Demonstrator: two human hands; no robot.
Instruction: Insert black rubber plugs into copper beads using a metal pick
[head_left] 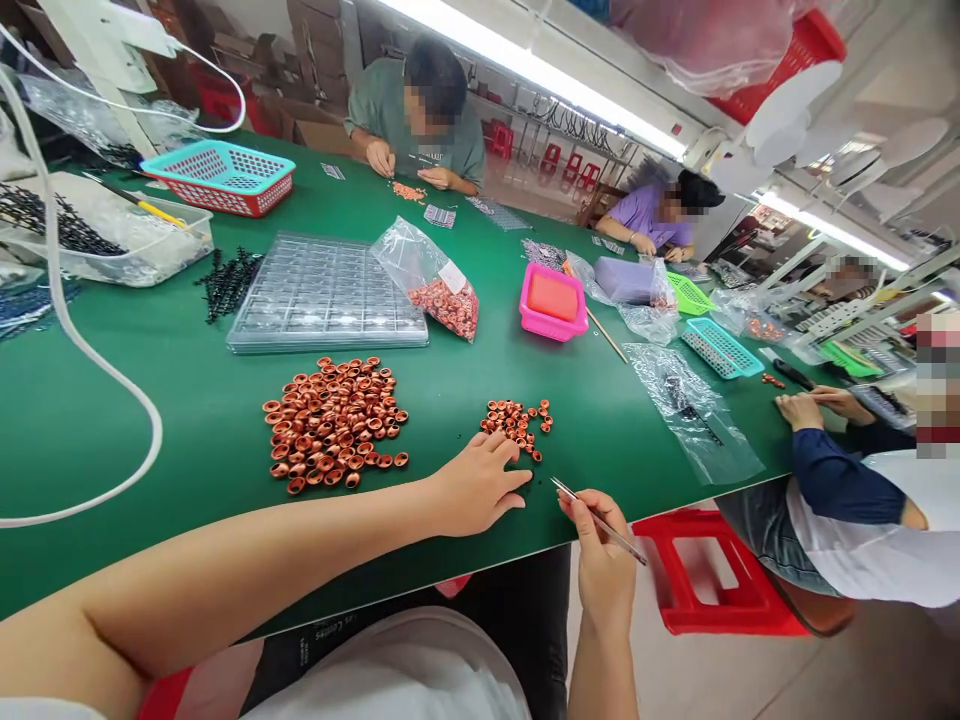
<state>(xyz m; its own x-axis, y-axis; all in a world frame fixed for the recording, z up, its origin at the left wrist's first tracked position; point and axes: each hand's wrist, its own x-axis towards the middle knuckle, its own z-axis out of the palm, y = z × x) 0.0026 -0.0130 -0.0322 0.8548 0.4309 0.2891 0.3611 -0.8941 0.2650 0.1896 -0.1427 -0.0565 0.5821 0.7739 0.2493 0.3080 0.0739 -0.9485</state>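
My left hand [474, 488] lies on the green table with its fingers stretched and apart, its fingertips at the near edge of a small group of copper-coloured ring-like cups [517, 422]. Whether a fingertip presses on one of them I cannot tell. In my right hand [606, 570], at the table's front edge, metal tweezers [619, 540] are pinched, their tips pointing left toward my left thumb. Tiny dark specks [539, 483] lie between the tips and my left hand. Left of these, a bigger heap of the same copper-coloured cups [334, 420] spreads over the table.
Behind the heap lie stacked clear plastic trays [322, 300] and a bag of copper-coloured parts [446, 305]. A pink basket [555, 328] stands further back. A white cable [112, 390] loops on the left. Co-workers sit across the table and at right, near a red stool [675, 590].
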